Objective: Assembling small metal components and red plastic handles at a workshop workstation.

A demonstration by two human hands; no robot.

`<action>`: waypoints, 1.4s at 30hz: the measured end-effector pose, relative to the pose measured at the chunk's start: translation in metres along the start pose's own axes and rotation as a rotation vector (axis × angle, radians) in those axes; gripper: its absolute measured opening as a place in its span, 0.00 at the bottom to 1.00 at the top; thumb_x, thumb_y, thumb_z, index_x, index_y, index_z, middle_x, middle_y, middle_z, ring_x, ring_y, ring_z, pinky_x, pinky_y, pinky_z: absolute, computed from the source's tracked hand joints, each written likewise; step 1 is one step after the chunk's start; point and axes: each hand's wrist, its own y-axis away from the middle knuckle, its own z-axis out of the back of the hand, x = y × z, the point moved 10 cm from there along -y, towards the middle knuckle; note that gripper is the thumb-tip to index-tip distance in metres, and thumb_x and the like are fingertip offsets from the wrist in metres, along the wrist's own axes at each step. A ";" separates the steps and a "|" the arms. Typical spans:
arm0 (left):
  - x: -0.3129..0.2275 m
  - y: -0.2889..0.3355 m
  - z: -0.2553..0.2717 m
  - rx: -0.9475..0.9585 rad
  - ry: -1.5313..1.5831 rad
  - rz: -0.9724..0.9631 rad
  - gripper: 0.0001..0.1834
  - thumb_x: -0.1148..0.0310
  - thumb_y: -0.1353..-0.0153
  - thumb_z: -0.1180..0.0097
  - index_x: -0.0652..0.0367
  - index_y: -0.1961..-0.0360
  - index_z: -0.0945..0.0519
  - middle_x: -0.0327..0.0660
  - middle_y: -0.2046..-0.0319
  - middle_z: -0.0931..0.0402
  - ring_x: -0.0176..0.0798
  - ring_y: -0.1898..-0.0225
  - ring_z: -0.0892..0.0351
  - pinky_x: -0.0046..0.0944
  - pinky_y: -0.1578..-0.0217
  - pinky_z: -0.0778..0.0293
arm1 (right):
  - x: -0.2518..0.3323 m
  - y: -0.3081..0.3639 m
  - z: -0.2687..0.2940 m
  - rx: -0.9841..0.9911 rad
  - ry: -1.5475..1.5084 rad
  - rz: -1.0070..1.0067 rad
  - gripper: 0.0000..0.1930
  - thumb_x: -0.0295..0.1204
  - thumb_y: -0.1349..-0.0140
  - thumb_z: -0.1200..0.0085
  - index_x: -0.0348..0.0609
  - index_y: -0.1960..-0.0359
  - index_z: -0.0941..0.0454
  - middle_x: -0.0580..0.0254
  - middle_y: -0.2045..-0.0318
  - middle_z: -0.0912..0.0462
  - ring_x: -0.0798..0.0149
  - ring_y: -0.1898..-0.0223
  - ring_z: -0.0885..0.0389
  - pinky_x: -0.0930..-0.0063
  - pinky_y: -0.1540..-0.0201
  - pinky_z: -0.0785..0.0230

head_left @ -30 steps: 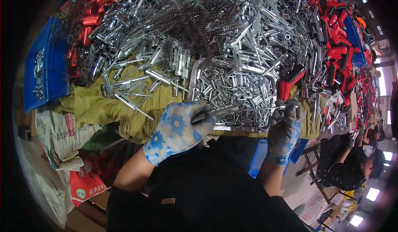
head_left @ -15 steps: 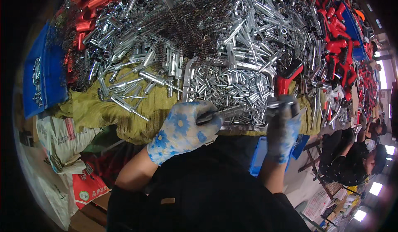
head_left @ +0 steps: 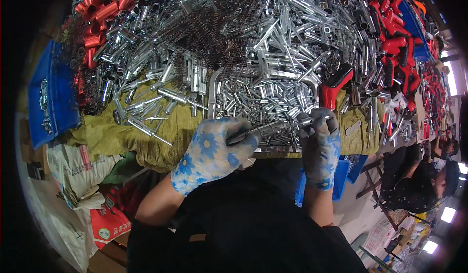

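Note:
My left hand [head_left: 214,144], in a white glove with blue flowers, is closed around one end of a slotted silver metal tube [head_left: 273,128] held level. My gloved right hand [head_left: 319,148] pinches a thin metal rod [head_left: 304,121] at the tube's right end. Whether the rod sits inside the tube I cannot tell. Both hands hover at the near side of a silver-rimmed tray [head_left: 212,95] full of small metal pins [head_left: 273,95]. A red-and-black handle [head_left: 335,87] lies at the tray's right corner, just beyond my right hand.
Dark coil springs [head_left: 214,27] and loose silver tubes [head_left: 312,24] pile up behind the tray. Red cylinders [head_left: 105,9] lie far left, red handles [head_left: 397,44] far right. Yellow-green cloth [head_left: 161,144] covers the near edge. A blue bin [head_left: 51,97] stands left; another person [head_left: 414,180] sits right.
My right hand has come left, toward my left hand, and less of the rod shows between them. My left hand stays nearly in place, still holding the tube.

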 end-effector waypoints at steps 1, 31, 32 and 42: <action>0.001 0.001 -0.002 0.008 -0.009 0.008 0.11 0.67 0.46 0.40 0.65 0.67 0.19 0.48 0.79 0.22 0.44 0.77 0.20 0.38 0.73 0.26 | 0.002 -0.001 0.001 -0.003 -0.002 -0.002 0.13 0.38 0.36 0.43 0.47 0.56 0.28 0.65 0.65 0.20 0.74 0.67 0.27 0.81 0.65 0.33; 0.036 0.003 -0.046 0.266 0.495 0.518 0.11 0.64 0.39 0.45 0.62 0.71 0.20 0.38 0.83 0.27 0.30 0.82 0.29 0.33 0.76 0.31 | 0.028 -0.005 -0.013 0.196 0.397 0.041 0.15 0.23 0.45 0.40 0.33 0.56 0.24 0.62 0.65 0.18 0.74 0.67 0.21 0.80 0.64 0.27; 0.030 -0.002 -0.038 0.222 0.343 0.415 0.11 0.64 0.40 0.44 0.61 0.71 0.19 0.40 0.84 0.27 0.33 0.82 0.28 0.34 0.75 0.30 | 0.029 -0.005 -0.014 0.205 0.542 0.076 0.14 0.23 0.43 0.41 0.32 0.55 0.24 0.62 0.64 0.18 0.74 0.66 0.21 0.79 0.62 0.27; 0.014 -0.009 -0.020 0.166 0.117 0.281 0.14 0.61 0.42 0.42 0.63 0.71 0.19 0.52 0.78 0.22 0.51 0.74 0.19 0.45 0.68 0.25 | 0.004 -0.001 -0.020 0.481 0.699 -0.059 0.13 0.30 0.34 0.51 0.32 0.54 0.24 0.61 0.62 0.18 0.71 0.59 0.22 0.76 0.53 0.29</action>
